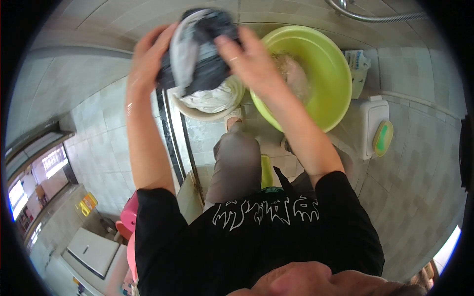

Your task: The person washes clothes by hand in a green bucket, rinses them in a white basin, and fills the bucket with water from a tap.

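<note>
Between my two hands is a bunched dark grey and white cloth (205, 51), blurred by motion. My left hand (150, 55) grips its left side. On its right side lie the fingers of my right hand (246, 59), gripping the fabric. Below the cloth stands a pale basin (203, 116) with white fabric (214, 98) in it. To its right is a large lime-green basin (333, 85) holding water and a pale, partly submerged thing (295, 76) that I cannot identify.
Right of the green basin are a standing pouch (358, 70), a white lidded box (369, 127) and a green soap dish (383, 138). A metal shower hose (389, 17) hangs at the top right. A door track (181, 137) runs left of my legs.
</note>
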The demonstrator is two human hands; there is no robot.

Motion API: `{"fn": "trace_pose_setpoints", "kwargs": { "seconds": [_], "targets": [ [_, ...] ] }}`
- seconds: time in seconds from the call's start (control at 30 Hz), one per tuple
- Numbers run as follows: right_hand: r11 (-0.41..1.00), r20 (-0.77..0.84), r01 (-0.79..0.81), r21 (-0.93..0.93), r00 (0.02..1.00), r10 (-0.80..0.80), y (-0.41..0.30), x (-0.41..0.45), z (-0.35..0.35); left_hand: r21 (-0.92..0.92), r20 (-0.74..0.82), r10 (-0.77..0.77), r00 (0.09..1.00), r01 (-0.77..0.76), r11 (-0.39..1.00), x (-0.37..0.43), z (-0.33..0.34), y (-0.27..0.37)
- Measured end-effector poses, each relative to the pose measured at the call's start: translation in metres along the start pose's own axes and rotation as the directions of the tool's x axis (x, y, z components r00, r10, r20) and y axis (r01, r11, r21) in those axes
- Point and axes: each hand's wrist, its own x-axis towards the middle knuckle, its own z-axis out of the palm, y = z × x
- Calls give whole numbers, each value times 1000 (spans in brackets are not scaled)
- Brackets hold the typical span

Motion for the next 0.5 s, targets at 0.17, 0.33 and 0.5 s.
{"fn": "trace_pose_setpoints", "kwargs": {
  "seconds": [0.17,0.33,0.5],
  "targets": [
    [770,117,-100,-630,968,222,9,2,-27,440,1,-32,999,28,898,22,-57,-141],
    [616,147,-48,-786,954,262,150,24,-155,846,87,114,990,-133,516,5,-29,-321],
    [596,91,-320,-736,826,556,254,11,-186,895,24,64,998,-50,443,7,-8,-312]
  ]
}}
